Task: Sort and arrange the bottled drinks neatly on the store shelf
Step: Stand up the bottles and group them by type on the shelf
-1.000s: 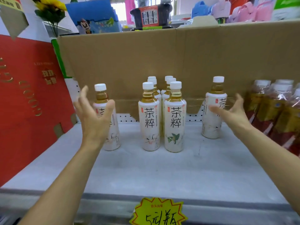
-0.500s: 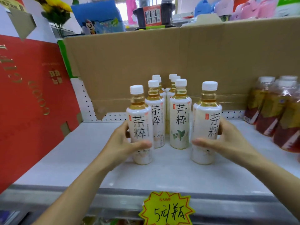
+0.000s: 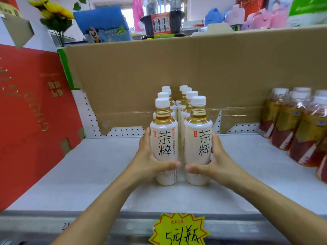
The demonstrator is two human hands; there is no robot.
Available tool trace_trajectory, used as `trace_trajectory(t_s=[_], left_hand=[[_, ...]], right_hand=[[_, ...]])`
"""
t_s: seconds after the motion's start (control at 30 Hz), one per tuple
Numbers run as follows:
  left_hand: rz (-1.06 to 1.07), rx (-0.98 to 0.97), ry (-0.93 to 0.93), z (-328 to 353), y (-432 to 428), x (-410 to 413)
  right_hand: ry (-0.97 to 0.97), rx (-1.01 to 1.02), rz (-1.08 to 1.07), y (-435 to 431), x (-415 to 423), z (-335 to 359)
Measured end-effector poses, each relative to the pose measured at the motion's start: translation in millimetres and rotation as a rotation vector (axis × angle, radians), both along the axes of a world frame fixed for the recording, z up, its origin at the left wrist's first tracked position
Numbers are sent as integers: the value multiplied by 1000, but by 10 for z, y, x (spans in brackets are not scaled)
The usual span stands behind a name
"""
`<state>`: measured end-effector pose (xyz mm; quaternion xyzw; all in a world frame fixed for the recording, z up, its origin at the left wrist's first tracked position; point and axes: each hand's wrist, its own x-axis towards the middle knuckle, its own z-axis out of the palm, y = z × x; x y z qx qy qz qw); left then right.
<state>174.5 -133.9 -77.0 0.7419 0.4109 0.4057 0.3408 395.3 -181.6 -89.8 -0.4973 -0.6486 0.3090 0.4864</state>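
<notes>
**Item 1, left front bottle** [image 3: 164, 144]: white-sleeved tea, white cap, upright, centre of frame, label facing out. The left hand [image 3: 150, 164] grasps it, thumb across the lower label and fingers wrapped round the far side.

**Item 2, right front bottle** [image 3: 198, 144]: same product, upright, just beside item 1 with a narrow gap between them. The right hand [image 3: 216, 165] grasps it in mirror fashion. Whether either base is fully down on the shelf cannot be told.

**Item 3, bottles behind** [image 3: 192, 94]: same tea, in two files running back toward the cardboard, one file behind each front bottle.

**Item 4, shelf** [image 3: 85, 174]: pale grey board across the lower half of the frame.

**Item 5, cardboard backing** [image 3: 141, 73]: a brown sheet across mid-frame.

**Item 6, wrapped amber bottles** [image 3: 290, 124]: right edge, well apart from the tea.

**Item 7, red carton** [image 3: 30, 112]: left edge.

**Item 8, yellow price tag** [image 3: 178, 230]: bottom centre, on the shelf lip.

**Handling note, by judgement:** the step is seating items 1 and 2 at the head of their files. Keep both vertical, labels square to the front and bases level with each other. Ease them back until they meet the bottles behind without nudging the files. Then let go with both hands together.
</notes>
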Motion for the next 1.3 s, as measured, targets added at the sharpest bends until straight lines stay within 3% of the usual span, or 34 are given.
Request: trace_trajectory(t_s=[0.23,0.77,0.9,1.03,1.3], left_hand=[[-220,-62,-90,60,154,122],[-115,-98,-64,-28,75,128],[124,21,7,-34,-192,104],[387,261,0,-18,-557,251],[291,533,64,38,-1034,1206]], right_hand=[[105,-45,93,184,-66,56],[35,-74,72,202,-21,-10],[-95,-44,-15,-15,86,31],[-222,166,-191,-364,304,118],[-351,511,-288,-964,1246,138]])
